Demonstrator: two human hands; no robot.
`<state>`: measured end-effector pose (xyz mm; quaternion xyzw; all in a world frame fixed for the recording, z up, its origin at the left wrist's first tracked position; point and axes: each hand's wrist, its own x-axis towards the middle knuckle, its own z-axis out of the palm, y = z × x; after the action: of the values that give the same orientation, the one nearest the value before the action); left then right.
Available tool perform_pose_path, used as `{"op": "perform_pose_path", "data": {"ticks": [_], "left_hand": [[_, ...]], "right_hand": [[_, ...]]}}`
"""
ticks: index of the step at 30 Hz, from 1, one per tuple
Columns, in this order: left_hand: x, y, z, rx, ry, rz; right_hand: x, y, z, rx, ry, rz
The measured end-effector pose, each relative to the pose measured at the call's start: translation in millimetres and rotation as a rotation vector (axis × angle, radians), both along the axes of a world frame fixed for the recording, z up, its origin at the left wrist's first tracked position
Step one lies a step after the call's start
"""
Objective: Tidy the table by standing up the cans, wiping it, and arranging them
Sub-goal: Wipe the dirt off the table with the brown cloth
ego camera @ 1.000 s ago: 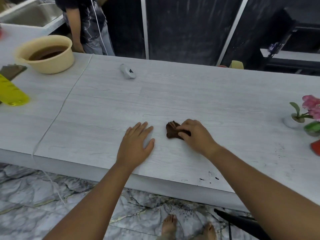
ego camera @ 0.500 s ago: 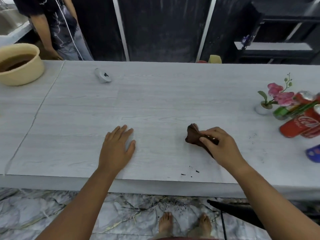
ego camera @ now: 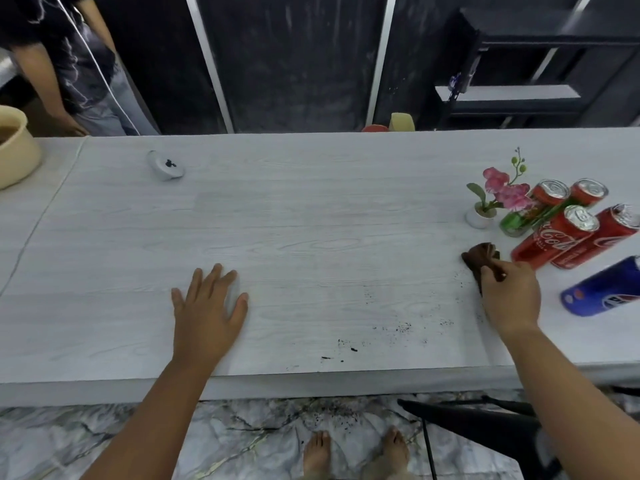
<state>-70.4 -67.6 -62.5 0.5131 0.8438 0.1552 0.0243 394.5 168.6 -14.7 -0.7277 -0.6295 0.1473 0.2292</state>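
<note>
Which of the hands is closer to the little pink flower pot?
Right. The right hand, holding the brown cloth, sits just in front of the flower pot. The left hand lies flat, far off to its left.

A beige bowl (ego camera: 15,150) sits at the far left edge, with a small white gadget (ego camera: 165,164) lying well apart from it. At the right stands a little potted flower (ego camera: 491,199) — pink blooms, white pot — while another person (ego camera: 74,64) stands behind the far side.
</note>
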Motion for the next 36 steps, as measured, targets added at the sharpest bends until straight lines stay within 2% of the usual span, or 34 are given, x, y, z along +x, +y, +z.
{"op": "perform_pose_path", "data": {"ticks": [9,12,14,17,20,24,29,36], "left_hand": [[4,0,2,0.024,-0.016,0.020],[4,-1,0,0.030,-0.024,0.021],[3,-1,0,0.036,-0.025,0.022],[3,-2,-1,0.040,-0.028,0.026],[2,-1,-1,0.040,-0.035,0.031],[1,-1,-1,0.045,-0.042,0.032],[1,-1,-1,0.063,-0.045,0.026],[0,-1,-2,0.070,-0.044,0.027]], "right_hand": [[-85,-54,-2,0.047,0.062,0.295],[-109,-66,-7,0.006,0.093,0.409],[-112,-59,-3,-0.025,0.180,0.407],[-94,-26,14,0.059,0.228,0.272],[-62,22,27,0.102,0.152,0.117],[-42,56,19,0.005,0.009,0.054],[-75,43,7,-0.033,-0.079,0.149],[-138,-28,-6,0.035,-0.014,0.435]]}}
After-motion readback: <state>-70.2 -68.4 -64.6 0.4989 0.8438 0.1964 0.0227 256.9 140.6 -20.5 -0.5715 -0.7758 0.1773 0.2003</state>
